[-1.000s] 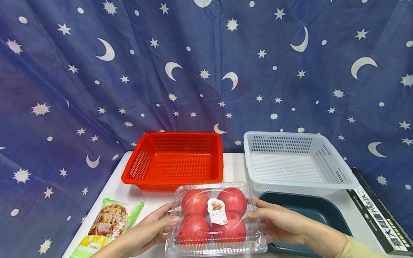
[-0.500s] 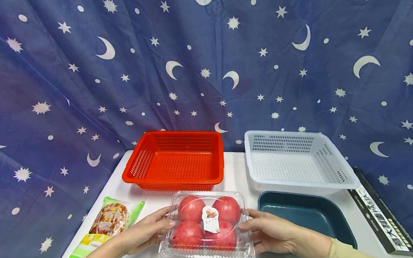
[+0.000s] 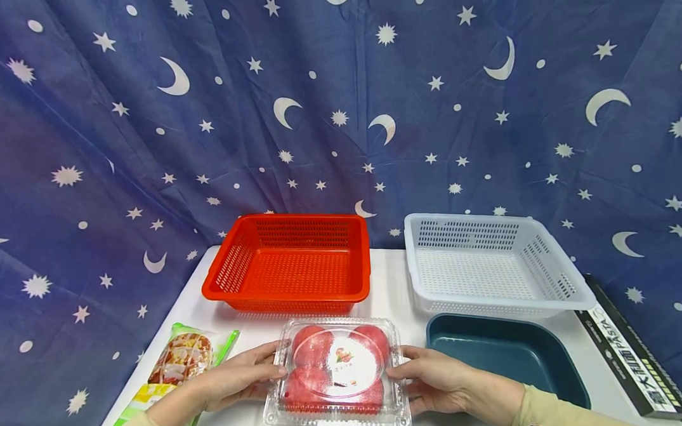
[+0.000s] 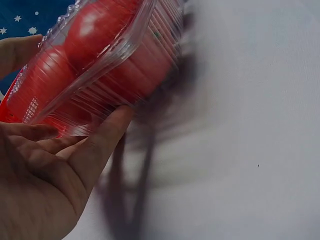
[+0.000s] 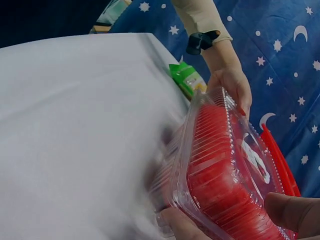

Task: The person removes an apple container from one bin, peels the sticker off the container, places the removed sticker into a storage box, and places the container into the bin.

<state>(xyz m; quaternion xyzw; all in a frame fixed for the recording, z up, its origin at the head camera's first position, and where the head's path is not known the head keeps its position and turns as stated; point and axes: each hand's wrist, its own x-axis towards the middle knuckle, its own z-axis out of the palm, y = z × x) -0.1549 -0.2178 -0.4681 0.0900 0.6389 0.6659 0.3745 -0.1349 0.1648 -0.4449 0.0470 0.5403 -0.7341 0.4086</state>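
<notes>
In the head view, a clear plastic clamshell box [image 3: 337,391] with several large red tomatoes [image 3: 308,383] inside is held between both hands at the front middle of the table. The left hand [image 3: 240,379] grips its left side, thumb on top; in the left wrist view its fingers [image 4: 102,145] reach the box's underside. At the right side, the right hand [image 3: 440,383] grips it likewise, thumb above and a fingertip [image 5: 182,222] at the lower edge in the right wrist view. A white label on the lid is partly washed out by glare. A shadow lies on the cloth beneath the box.
Behind the box stands a red perforated basket [image 3: 299,300]; a white one [image 3: 502,304] is at back right. Before the latter sits a dark blue basin [image 3: 495,346]. A black PASTA box [image 3: 633,359] lies far right, a green-and-yellow food packet [image 3: 178,360] at left.
Both hands have brought the tomato box toward the person and slightly left, away from the red basket. Glare has appeared on its lid. The baskets, basin and packets stay put.
</notes>
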